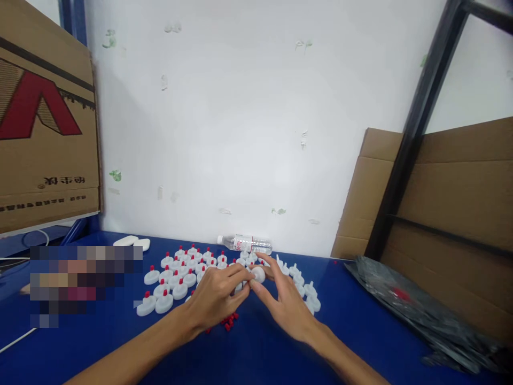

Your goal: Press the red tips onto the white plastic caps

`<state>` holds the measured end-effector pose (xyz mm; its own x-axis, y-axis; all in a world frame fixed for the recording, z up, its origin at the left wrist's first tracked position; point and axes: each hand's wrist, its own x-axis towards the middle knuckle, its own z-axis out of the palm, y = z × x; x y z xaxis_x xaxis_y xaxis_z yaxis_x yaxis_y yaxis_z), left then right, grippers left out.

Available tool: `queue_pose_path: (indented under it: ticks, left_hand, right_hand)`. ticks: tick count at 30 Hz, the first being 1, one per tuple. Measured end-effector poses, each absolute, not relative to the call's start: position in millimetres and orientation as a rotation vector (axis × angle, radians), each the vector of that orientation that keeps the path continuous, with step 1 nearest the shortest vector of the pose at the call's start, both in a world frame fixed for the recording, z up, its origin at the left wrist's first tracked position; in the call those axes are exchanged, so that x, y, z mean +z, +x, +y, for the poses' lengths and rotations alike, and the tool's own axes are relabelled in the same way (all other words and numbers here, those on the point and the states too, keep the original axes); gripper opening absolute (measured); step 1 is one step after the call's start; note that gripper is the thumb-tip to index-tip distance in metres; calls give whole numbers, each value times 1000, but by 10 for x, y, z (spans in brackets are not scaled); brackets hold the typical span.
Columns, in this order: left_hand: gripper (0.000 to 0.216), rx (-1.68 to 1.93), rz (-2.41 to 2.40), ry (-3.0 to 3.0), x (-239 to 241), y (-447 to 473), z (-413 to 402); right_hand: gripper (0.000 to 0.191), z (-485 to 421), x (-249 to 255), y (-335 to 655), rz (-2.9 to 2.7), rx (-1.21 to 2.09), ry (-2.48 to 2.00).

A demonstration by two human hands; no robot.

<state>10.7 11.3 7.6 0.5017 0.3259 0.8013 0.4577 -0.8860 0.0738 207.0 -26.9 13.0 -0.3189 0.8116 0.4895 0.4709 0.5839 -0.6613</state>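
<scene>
Over the blue table, my right hand (pixel 289 305) grips a round white nozzle cap (pixel 258 275) between thumb and fingers. My left hand (pixel 216 293) is closed in a pinch against the near side of that cap; what lies between its fingertips is hidden. Left of my hands stand several white caps with red tips (pixel 180 289) on their spouts. To the right are several white caps with bare spouts (pixel 310 289). Small loose red tips (pixel 228 324) lie in a little heap below my left hand.
A clear plastic bottle (pixel 246 244) lies on its side by the white wall. White oval objects (pixel 126 241) sit at the back left. Grey plastic bags (pixel 417 310) are on the right, near cardboard (pixel 460 214). A large printed carton (pixel 48 155) stands at left.
</scene>
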Motion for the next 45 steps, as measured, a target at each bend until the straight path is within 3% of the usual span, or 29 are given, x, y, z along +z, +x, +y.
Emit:
queue_pose_path:
  ticks: [6,17,23,30,39,45]
  left_hand:
    - [16,-1175,-580,-2640,-3,113,106]
    - [29,-1079,-591,-2668,46,115,102]
    - [21,-984,-808,-2634,206,42,147]
    - [15,-521,-1063,-2900,272,-147,274]
    - [10,-342,-1337,-2961,495,-326,236]
    - [23,-174,-1478,-3099,512,-404,244]
  right_hand:
    - [42,-263,100,2021,-1984,654,-928]
    - [36,-210,117,2058,-1964,535,-954]
    - [21,-160,149,2120,-1887,451,-1059]
    - [21,-65,117,2210,-1993,213,-1197]
    - [20,34,27,2326,-2179,-81,-1466]
    - [26,63,103,2420,-2141,-394,-1636]
